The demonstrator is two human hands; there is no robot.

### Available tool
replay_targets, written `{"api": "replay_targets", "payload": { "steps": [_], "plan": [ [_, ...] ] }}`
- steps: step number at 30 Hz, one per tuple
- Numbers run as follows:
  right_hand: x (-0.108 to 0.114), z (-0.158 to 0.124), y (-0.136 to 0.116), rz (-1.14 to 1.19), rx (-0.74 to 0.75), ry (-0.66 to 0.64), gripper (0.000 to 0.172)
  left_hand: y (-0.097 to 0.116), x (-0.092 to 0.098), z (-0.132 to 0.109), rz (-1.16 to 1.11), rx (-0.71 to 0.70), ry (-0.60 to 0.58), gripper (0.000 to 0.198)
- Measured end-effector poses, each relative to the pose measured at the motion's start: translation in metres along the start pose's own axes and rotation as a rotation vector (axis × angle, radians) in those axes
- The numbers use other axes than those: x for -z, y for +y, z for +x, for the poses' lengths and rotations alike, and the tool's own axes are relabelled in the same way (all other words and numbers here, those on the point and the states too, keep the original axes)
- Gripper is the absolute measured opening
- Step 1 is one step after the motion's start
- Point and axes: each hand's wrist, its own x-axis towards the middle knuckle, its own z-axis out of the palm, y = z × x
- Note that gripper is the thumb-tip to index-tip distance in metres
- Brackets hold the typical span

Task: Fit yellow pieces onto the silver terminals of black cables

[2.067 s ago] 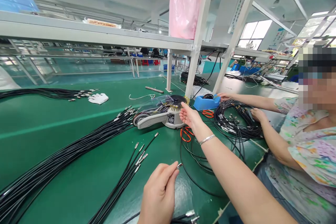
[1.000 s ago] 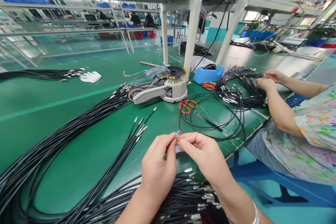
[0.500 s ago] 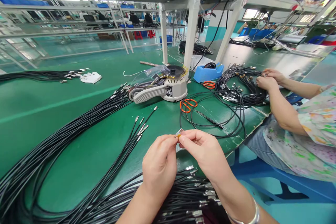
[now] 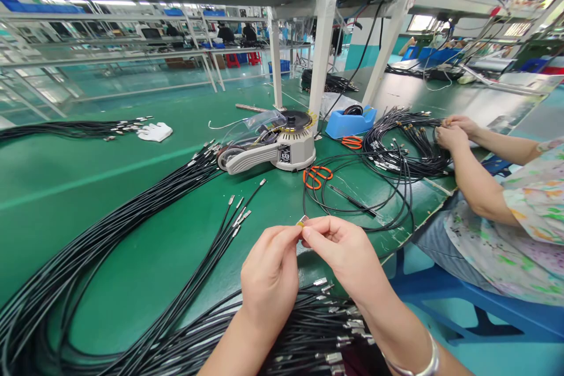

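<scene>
My left hand [image 4: 271, 273] and my right hand [image 4: 341, 247] meet fingertip to fingertip over the table. Between them they pinch a silver cable connector [image 4: 304, 220] with a small yellow strip, like tape, at its base. A black cable rises behind the connector; where it joins is partly hidden by my fingers. Under my wrists lies a thick bundle of black cables [image 4: 211, 335] with silver plug ends. Several more cable ends [image 4: 240, 217] lie just left of my hands.
A grey tape dispenser [image 4: 293, 144] stands ahead, orange-handled scissors [image 4: 317, 177] beside it. Looped black cables [image 4: 392, 153] lie to the right, near a co-worker's hands [image 4: 456, 132]. A blue tape holder [image 4: 350, 122] sits behind. A white glove [image 4: 155, 131] lies at left; shelf posts [image 4: 325, 35] rise ahead.
My fingers have shifted slightly on the connector, and less of its silver end shows. The co-worker's hands have moved a little at the cable loops.
</scene>
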Motion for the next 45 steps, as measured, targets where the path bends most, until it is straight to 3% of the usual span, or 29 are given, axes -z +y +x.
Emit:
{"api": "replay_targets", "payload": {
  "steps": [10, 14, 23, 35, 40, 45],
  "plan": [
    [0.001, 0.001, 0.0, -0.03, 0.023, -0.025, 0.016, 0.002, -0.001, 0.002, 0.001, 0.013, 0.021, 0.021],
    [0.001, 0.001, 0.001, -0.056, -0.001, -0.057, 0.018, 0.0, -0.003, 0.002, 0.022, 0.153, 0.038, 0.015],
    [0.001, 0.003, 0.007, -0.1, 0.02, -0.036, 0.016, -0.003, 0.0, 0.006, -0.019, 0.337, -0.083, 0.015],
    [0.003, 0.002, 0.006, -0.125, 0.016, -0.014, 0.015, 0.008, 0.004, 0.016, -0.499, 0.833, -0.192, 0.022],
    [0.005, 0.002, 0.003, -0.124, 0.037, -0.041, 0.018, 0.012, 0.006, 0.019, -0.654, 0.911, -0.233, 0.021],
    [0.009, 0.001, 0.0, -0.074, 0.066, -0.123, 0.014, 0.012, 0.009, 0.02, -0.681, 0.879, -0.291, 0.021]
  ]
}}
